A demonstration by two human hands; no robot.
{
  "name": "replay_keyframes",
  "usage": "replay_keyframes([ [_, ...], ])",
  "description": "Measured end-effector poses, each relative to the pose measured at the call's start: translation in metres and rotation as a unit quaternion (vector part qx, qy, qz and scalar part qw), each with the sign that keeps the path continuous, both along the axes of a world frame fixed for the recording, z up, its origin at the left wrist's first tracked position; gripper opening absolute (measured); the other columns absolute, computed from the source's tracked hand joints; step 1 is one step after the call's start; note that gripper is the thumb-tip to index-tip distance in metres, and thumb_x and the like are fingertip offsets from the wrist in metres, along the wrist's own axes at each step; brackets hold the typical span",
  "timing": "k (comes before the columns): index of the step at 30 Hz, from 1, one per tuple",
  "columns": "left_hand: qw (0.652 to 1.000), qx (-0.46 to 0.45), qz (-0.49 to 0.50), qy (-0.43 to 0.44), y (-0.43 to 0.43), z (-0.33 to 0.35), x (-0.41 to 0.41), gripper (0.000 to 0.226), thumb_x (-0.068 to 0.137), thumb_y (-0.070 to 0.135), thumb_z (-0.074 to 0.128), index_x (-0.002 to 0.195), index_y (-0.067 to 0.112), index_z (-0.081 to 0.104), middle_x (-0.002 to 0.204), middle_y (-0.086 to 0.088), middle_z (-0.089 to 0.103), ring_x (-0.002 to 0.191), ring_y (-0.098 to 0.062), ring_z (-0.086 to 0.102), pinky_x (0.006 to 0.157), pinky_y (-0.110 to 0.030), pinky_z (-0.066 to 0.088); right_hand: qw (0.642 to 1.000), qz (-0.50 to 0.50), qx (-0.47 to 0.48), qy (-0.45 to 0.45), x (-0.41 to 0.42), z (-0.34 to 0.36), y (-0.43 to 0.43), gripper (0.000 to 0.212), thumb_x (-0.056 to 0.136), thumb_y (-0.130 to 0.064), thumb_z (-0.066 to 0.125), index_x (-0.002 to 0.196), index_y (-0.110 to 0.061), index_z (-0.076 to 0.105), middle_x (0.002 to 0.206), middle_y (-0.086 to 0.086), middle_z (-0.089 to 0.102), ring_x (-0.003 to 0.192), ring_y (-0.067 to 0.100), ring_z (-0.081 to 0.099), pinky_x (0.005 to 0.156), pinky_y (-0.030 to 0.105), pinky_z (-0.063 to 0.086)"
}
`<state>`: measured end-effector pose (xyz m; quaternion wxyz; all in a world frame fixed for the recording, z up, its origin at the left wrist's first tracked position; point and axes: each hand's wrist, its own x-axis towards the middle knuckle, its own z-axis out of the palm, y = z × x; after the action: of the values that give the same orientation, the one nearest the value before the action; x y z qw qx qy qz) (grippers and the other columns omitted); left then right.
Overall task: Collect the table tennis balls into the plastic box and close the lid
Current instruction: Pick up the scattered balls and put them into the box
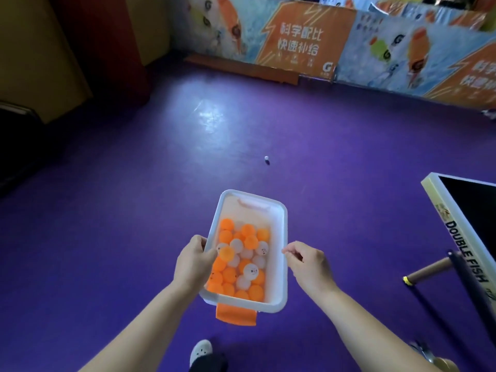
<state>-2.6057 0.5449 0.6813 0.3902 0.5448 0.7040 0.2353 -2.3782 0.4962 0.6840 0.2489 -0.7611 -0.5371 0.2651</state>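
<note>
A white plastic box [279,226] is held above the purple floor, lid off, with an orange latch [236,315] hanging at its near end. Several orange and white table tennis balls [241,261] fill its bottom. My left hand [193,261] grips the box's left rim, fingers curled inside. An orange ball [226,252] sits just by those fingertips. My right hand [308,264] is at the right rim with fingers curled, pinching near the edge; whether it holds the rim is unclear. One white ball [266,158] lies on the floor ahead. No lid is in view.
A table tennis table corner [461,224] marked DOUBLE FISH stands at the right, with a cardboard tube [426,271] and a dark pole under it. Printed barrier boards [308,41] line the far side. A yellow wall and dark furniture are at left. My shoe [200,351] shows below.
</note>
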Motion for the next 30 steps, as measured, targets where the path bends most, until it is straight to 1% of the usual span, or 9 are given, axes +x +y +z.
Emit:
replay_keyframes([
  [5, 1.000, 0.012, -0.001, 0.008, 0.127, 0.009, -0.012, 0.016, 0.088, 0.031, 0.053, 0.090, 0.015, 0.053, 0.081, 0.000, 0.063, 0.075, -0.020, 0.062, 0.066, -0.041, 0.053, 0.999, -0.039, 0.000, 0.019, -0.020, 0.006, 0.114, 0.014, 0.091, -0.024, 0.054, 0.090, -0.029, 0.067, 0.081, -0.014, 0.065, 0.077, 0.012, 0.060, 0.065, 0.030, 0.050],
  [8, 1.000, 0.010, -0.002, 0.000, 0.191, 0.005, 0.003, 0.014, 0.087, 0.029, 0.053, 0.088, 0.014, 0.053, 0.079, 0.000, 0.063, 0.074, -0.021, 0.061, 0.067, -0.042, 0.052, 0.998, -0.060, 0.003, 0.014, -0.012, 0.002, 0.168, 0.015, 0.089, -0.018, 0.056, 0.089, -0.025, 0.069, 0.081, -0.016, 0.063, 0.078, 0.012, 0.059, 0.065, 0.027, 0.047],
  [12, 1.000, 0.012, -0.018, -0.016, 0.275, -0.003, 0.043, 0.017, 0.088, 0.031, 0.054, 0.089, 0.014, 0.053, 0.078, 0.001, 0.061, 0.074, -0.021, 0.061, 0.067, -0.041, 0.052, 0.997, -0.081, 0.008, -0.001, 0.021, -0.008, 0.243, 0.016, 0.086, -0.013, 0.059, 0.089, -0.023, 0.070, 0.083, -0.015, 0.059, 0.079, 0.015, 0.058, 0.069, 0.034, 0.050],
  [15, 0.999, 0.022, -0.035, -0.023, 0.345, -0.005, 0.079, 0.019, 0.088, 0.033, 0.055, 0.086, 0.014, 0.053, 0.079, -0.001, 0.062, 0.075, -0.023, 0.061, 0.067, -0.042, 0.051, 0.995, -0.094, 0.013, -0.017, 0.057, -0.013, 0.313, 0.017, 0.087, -0.016, 0.057, 0.095, -0.025, 0.069, 0.083, -0.015, 0.055, 0.075, 0.014, 0.056, 0.065, 0.031, 0.048],
  [18, 0.998, 0.037, -0.041, -0.029, 0.420, -0.004, 0.118, 0.019, 0.088, 0.031, 0.055, 0.085, 0.013, 0.052, 0.077, -0.002, 0.062, 0.073, -0.024, 0.059, 0.063, -0.039, 0.048, 0.995, -0.094, 0.021, -0.022, 0.097, -0.013, 0.390, 0.022, 0.088, -0.019, 0.056, 0.108, -0.025, 0.064, 0.087, -0.014, 0.052, 0.075, 0.013, 0.052, 0.064, 0.027, 0.041],
  [21, 0.998, 0.043, -0.047, -0.022, 0.490, 0.005, 0.157, 0.013, 0.088, 0.026, 0.055, 0.086, 0.013, 0.052, 0.075, 0.001, 0.061, 0.068, -0.019, 0.056, 0.059, -0.034, 0.043, 0.994, -0.106, -0.012, 0.002, 0.134, -0.004, 0.462, 0.032, 0.090, -0.029, 0.055, 0.122, -0.027, 0.052, 0.098, -0.011, 0.051, 0.082, 0.014, 0.051, 0.068, 0.025, 0.036],
  [24, 0.997, 0.041, -0.048, -0.040, 0.553, 0.013, 0.192, 0.014, 0.089, 0.028, 0.056, 0.084, 0.016, 0.051, 0.074, 0.003, 0.060, 0.064, -0.013, 0.055, 0.055, -0.030, 0.041, 0.993, -0.109, -0.041, 0.012, 0.167, 0.003, 0.529, 0.041, 0.091, -0.037, 0.053, 0.129, -0.028, 0.043, 0.101, -0.010, 0.053, 0.087, 0.016, 0.052, 0.070, 0.025, 0.035],
  [28, 0.997, 0.029, -0.051, -0.052, 0.633, 0.010, 0.229, 0.014, 0.087, 0.027, 0.057, 0.078, 0.022, 0.049, 0.075, 0.004, 0.061, 0.067, -0.015, 0.056, 0.058, -0.033, 0.042, 0.990, -0.115, -0.075, 0.012, 0.200, 0.004, 0.611, 0.053, 0.090, -0.040, 0.054, 0.137, -0.023, 0.036, 0.121, 0.001, 0.058, 0.109, 0.025, 0.057, 0.074, 0.026, 0.036],
  [30, 0.997, 0.026, -0.057, -0.050, 0.675, 0.004, 0.247, 0.010, 0.087, 0.025, 0.057, 0.082, 0.019, 0.051, 0.075, 0.004, 0.060, 0.068, -0.018, 0.056, 0.060, -0.035, 0.044, 0.987, -0.132, -0.090, 0.009, 0.215, 0.001, 0.651, 0.057, 0.089, -0.041, 0.055, 0.138, -0.023, 0.034, 0.127, 0.003, 0.057, 0.111, 0.026, 0.056, 0.078, 0.029, 0.040],
])
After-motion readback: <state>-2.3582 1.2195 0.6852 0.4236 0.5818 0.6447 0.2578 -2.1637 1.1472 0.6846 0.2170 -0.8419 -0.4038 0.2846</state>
